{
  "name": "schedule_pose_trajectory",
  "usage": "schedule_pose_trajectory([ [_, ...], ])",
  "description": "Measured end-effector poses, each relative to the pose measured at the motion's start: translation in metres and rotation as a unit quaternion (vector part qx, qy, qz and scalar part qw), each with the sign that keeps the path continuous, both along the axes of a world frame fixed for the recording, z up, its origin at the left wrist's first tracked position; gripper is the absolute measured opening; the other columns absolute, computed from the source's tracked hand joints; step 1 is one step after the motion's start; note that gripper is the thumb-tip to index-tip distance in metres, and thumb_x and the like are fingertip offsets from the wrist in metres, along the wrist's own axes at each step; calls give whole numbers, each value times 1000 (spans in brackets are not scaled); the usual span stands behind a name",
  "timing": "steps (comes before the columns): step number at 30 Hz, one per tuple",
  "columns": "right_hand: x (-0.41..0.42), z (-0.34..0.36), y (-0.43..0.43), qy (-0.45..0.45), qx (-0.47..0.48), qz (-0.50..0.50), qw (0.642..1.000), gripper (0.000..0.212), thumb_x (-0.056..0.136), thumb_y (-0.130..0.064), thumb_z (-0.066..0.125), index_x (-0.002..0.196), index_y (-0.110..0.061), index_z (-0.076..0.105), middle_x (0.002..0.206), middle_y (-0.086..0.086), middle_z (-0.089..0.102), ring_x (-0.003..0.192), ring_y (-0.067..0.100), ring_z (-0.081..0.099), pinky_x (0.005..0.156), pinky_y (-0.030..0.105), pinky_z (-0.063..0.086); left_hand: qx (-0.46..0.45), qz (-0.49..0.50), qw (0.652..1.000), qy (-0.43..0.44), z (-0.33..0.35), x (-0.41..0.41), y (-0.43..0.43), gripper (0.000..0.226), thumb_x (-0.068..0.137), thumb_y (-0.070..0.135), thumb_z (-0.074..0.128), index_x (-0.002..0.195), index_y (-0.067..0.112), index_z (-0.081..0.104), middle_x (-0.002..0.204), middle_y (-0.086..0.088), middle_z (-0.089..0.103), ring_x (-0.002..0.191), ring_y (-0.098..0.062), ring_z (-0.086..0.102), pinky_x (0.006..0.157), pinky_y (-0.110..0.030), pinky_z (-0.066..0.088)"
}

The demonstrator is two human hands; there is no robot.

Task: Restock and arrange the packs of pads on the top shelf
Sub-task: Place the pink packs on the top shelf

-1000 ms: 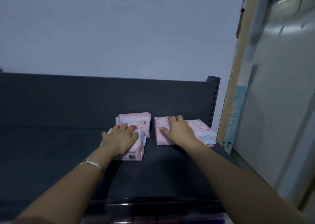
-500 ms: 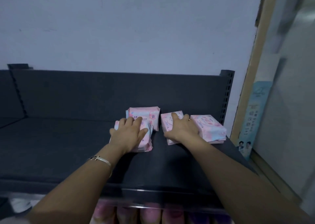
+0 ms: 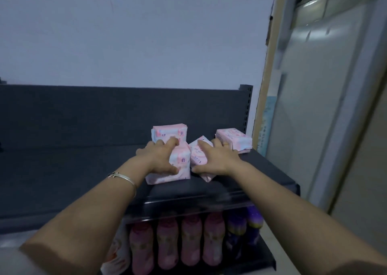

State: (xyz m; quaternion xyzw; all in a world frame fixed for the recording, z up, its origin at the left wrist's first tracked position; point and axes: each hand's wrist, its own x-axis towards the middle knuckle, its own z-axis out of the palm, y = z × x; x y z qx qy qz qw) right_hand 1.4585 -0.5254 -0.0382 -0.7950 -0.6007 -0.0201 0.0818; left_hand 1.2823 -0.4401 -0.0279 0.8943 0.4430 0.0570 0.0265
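**4 pink packs down the right end of the top shelf (image 3: 62,170), a hand on 2 of them**

Going left to right: the left hand (image 3: 161,159), bracelet (image 3: 123,177) on the wrist, grips the front pack (image 3: 178,170), fingers curled over its top and thumb on the near face. The rear pack (image 3: 169,132) stands right behind it. The right hand (image 3: 217,159) grips the tilted pack (image 3: 198,154) the same way, 1 corner kicked up, touching the front pack. The flat pack (image 3: 234,139) lies alone by the shelf post (image 3: 248,107). These look light and squishy with slick plastic wrap, so they'd probably slide easily and flop over. Best bet is holding them across the short sides, not the puffy middle. The back panel (image 3: 104,111) and the post box things in, and pink and purple bottles (image 3: 167,243) sit on the shelf below if a pack slips off the front lip.
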Motion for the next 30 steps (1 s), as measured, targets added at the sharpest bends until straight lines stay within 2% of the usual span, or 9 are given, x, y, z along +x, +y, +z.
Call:
schedule_pose_trajectory([
  [2, -4, 2, -4, 104, 49, -29, 993, 85, 81, -67, 52, 149, -27, 21, 153, 7, 26, 140, 31, 24, 109, 49, 29, 33, 3, 999, 5, -5, -2, -5, 83, 78, 52, 63, 143, 40, 12, 139, -4, 34, 126, -30, 33, 94, -49, 37],
  [5, -1, 0, -5, 275, 123, -99, 948, 63, 90, -42, 58, 136, -2, 41, 138, 14, 49, 123, 30, 49, 100, 38, 42, 44, -1, 999, 13, -11, -4, -12, 85, 82, 48, 59, 146, 41, 4, 144, -6, 27, 131, -30, 26, 97, -50, 34],
  [10, -10, -9, -9, 413, 77, -126, 899, 75, 75, -43, 75, 132, -9, 41, 132, 8, 51, 116, 26, 54, 100, 44, 45, 49, -1, 999, 5, -15, -7, -21, 83, 85, 43, 57, 147, 39, 2, 145, -8, 24, 131, -31, 25, 99, -50, 32],
  [14, -18, -14, -19, 472, 158, -140, 856, 77, 78, -30, 76, 136, -14, 27, 130, 8, 50, 116, 27, 52, 101, 43, 44, 127, -3, 992, -16, -23, -12, -35, 79, 87, 49, 55, 148, 37, 6, 142, -8, 30, 125, -30, 31, 95, -48, 35],
  [17, -26, -12, -34, 405, 246, -137, 870, 72, 76, -26, 75, 131, -24, 30, 129, 9, 49, 111, 31, 53, 98, 46, 44, 200, 1, 978, -63, -25, -21, -48, 77, 86, 55, 55, 148, 37, 13, 138, -5, 37, 120, -28, 37, 89, -43, 40],
  [19, -28, -7, -52, 397, 280, -116, 866, 72, 74, -23, 75, 131, -25, 31, 128, 11, 47, 107, 32, 54, 94, 46, 47, 195, 13, 972, -132, -16, -25, -64, 76, 83, 57, 57, 146, 36, 21, 137, -7, 39, 117, -30, 39, 85, -41, 41],
  [23, -21, 0, -111, 489, 324, -112, 802, 71, 75, -19, 76, 133, -20, 34, 123, 8, 55, 105, 26, 58, 92, 43, 50, 144, 28, 969, -199, 2, -25, -116, 73, 78, 66, 55, 140, 38, 31, 132, -4, 46, 118, -29, 44, 82, -42, 44],
  [26, -10, -8, -160, 483, 284, -127, 819, 70, 74, -23, 76, 134, -18, 40, 123, 6, 57, 108, 27, 58, 95, 46, 49, 115, 1, 978, -174, -2, -24, -159, 66, 79, 71, 49, 136, 41, 33, 129, 0, 54, 117, -26, 51, 84, -41, 44],
  [30, -10, -40, -210, 373, 156, -146, 903, 71, 77, -23, 72, 140, -24, 39, 128, 4, 55, 113, 28, 54, 97, 42, 46, 50, -34, 993, -97, -41, -16, -207, 65, 84, 70, 42, 138, 36, 32, 131, -3, 53, 119, -26, 51, 84, -39, 43],
])
